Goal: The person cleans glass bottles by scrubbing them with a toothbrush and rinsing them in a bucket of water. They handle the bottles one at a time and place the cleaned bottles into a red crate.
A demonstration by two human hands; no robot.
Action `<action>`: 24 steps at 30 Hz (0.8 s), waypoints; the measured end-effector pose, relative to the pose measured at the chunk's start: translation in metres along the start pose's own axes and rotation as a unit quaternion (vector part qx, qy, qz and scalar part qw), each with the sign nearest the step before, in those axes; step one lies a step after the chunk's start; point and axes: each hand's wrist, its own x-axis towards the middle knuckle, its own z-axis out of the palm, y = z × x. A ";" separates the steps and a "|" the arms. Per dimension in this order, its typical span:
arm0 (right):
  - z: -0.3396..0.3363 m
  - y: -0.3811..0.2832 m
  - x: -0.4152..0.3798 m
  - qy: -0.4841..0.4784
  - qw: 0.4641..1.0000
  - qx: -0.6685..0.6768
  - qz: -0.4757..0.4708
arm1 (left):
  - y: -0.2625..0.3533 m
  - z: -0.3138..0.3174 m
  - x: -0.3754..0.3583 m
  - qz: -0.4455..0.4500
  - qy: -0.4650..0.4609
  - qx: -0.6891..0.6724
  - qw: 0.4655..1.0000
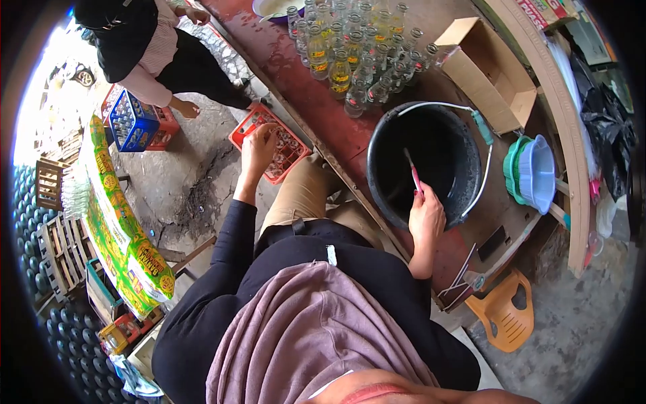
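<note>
A large black bucket (378, 182) with a wire handle (479, 192) stands on the red surface, its inside dark. Over its near right side, my right hand (426, 214) is closed around a thin pink-handled brush (415, 176), whose pale tip points into the bucket. To the left, my left hand (258, 151) is raised above a red crate (288, 128) on the ground, with its fingers curled together. Whether anything sits in those fingers is hidden. Small clear objects fill the crate's compartments.
Many glass bottles (340, 71) with yellow labels stand behind the bucket. Right of them are a cardboard box (491, 74) and blue and green plastic basins (538, 175). Another person (151, 54) stands at upper left near a blue crate (131, 120). An orange chair (505, 313) is at lower right.
</note>
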 end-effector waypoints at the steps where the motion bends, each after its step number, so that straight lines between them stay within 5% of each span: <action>1: 0.000 0.001 0.000 -0.005 1.000 0.006 -0.016 | -0.003 -0.006 0.000 -0.050 -0.025 0.003 0.998; 3: 0.004 0.002 0.000 0.010 0.999 0.023 -0.033 | -0.018 -0.013 -0.003 -0.109 -0.047 0.016 0.993; 6: 0.000 -0.004 0.001 -0.032 0.999 0.010 -0.007 | -0.061 -0.008 -0.016 -0.072 -0.069 0.048 0.994; 12: 0.001 -0.007 -0.001 -0.024 0.999 0.007 -0.027 | -0.113 0.008 -0.041 -0.170 -0.239 0.070 0.953; 19: 0.015 -0.001 -0.008 0.027 0.997 0.059 -0.037 | -0.167 0.054 -0.063 -0.356 -0.318 -0.111 0.872; 24: 0.022 -0.031 -0.018 0.015 0.998 0.057 0.005 | -0.209 0.078 -0.076 -0.396 -0.344 -0.118 0.843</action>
